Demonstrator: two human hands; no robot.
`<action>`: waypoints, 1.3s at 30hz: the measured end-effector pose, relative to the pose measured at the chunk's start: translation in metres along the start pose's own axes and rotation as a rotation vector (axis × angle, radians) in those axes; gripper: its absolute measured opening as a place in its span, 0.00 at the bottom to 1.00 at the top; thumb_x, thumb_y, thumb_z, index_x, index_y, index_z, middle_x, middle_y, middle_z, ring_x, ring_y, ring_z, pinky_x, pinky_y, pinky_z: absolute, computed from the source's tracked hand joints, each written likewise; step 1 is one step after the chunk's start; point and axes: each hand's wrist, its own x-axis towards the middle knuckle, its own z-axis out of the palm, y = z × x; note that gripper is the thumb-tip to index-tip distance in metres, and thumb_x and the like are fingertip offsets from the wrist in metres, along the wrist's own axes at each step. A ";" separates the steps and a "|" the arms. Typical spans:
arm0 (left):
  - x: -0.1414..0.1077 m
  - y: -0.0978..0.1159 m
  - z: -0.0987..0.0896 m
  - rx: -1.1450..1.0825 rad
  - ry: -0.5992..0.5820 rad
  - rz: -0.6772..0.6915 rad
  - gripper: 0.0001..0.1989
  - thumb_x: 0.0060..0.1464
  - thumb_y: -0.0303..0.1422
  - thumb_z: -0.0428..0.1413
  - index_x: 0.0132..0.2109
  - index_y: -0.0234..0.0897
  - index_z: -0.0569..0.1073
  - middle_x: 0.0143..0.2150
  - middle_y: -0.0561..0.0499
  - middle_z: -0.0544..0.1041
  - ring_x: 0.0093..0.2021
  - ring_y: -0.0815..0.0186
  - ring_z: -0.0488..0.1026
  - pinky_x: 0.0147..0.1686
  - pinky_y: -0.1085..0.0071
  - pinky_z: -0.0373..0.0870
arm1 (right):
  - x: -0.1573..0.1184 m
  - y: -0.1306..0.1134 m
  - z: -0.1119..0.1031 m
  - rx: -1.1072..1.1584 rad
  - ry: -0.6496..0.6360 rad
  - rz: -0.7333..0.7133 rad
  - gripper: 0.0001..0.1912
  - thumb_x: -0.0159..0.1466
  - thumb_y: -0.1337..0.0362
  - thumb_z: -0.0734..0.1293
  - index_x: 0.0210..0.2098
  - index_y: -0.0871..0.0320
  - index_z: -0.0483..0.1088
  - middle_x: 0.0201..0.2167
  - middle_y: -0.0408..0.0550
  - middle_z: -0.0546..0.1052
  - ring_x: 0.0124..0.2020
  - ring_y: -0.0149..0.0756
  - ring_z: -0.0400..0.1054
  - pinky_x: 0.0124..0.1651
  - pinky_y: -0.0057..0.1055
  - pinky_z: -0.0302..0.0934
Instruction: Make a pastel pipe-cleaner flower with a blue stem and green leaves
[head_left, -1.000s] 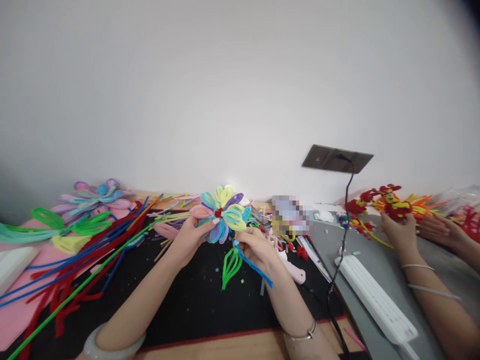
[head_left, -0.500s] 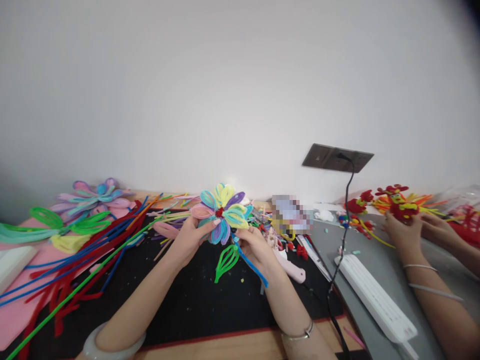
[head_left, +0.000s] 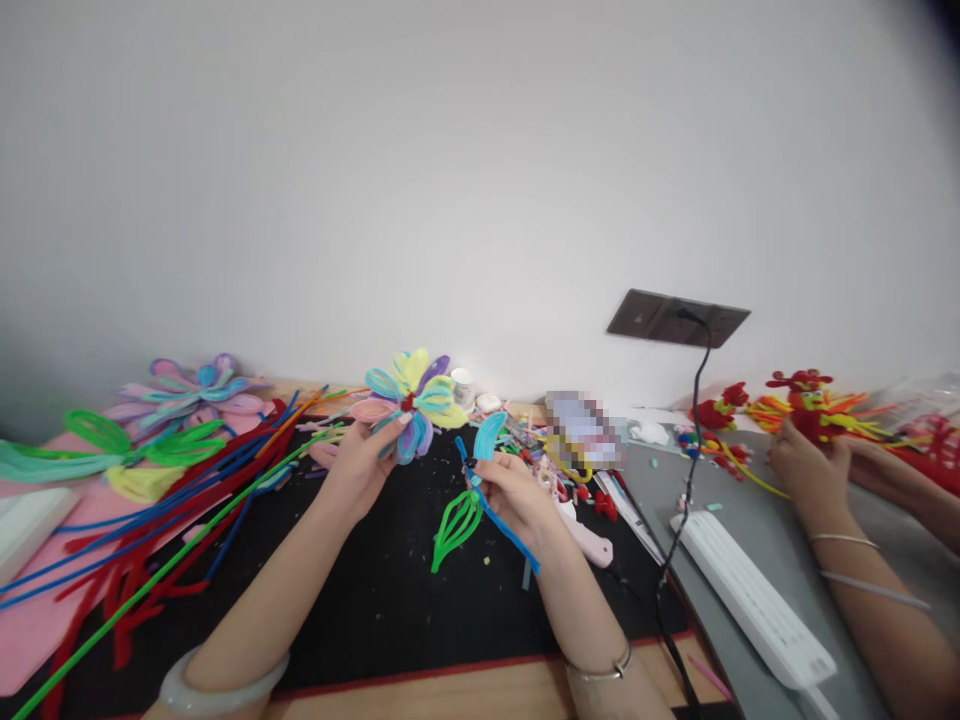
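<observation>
Forearms [head_left: 296, 580] angled inward, left fingers [head_left: 391, 434] pinched, right fingers [head_left: 489, 470] pinched slightly lower

Lighting: soft, diffuse | Wall [head_left: 450, 190]: brightest mid-frame, dimmer toward 9 o'clock | Corner: dark at 2 o'clock | Pixelated patch [head_left: 585, 430]: 4 o'clock | Edges: wide-angle stretch

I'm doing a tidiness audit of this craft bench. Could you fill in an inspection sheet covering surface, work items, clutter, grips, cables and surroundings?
Surface: black mat with red edging, on a wooden table; grey surface adjoins at right.
Work items: multicoloured flower; apart from it, blue stem with green leaf and light-blue piece.
Clutter: red fuzzy sticks heaped at left; small scraps on the mat.
Grips: left grip holds the flower; right grip holds the stem.
Cables: black cable hangs from wall outlet, past white power strip.
Surroundings: pale wall; co-worker's hand on red figure.
</observation>
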 end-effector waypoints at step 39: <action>0.003 -0.002 -0.007 -0.409 0.081 -0.369 0.06 0.57 0.26 0.50 0.38 0.35 0.72 0.38 0.45 0.76 0.31 0.70 0.75 0.29 0.77 0.75 | -0.066 -0.008 -0.103 -1.531 0.310 -0.126 0.27 0.46 0.74 0.60 0.47 0.59 0.63 0.39 0.53 0.74 0.39 0.42 0.69 0.37 0.31 0.59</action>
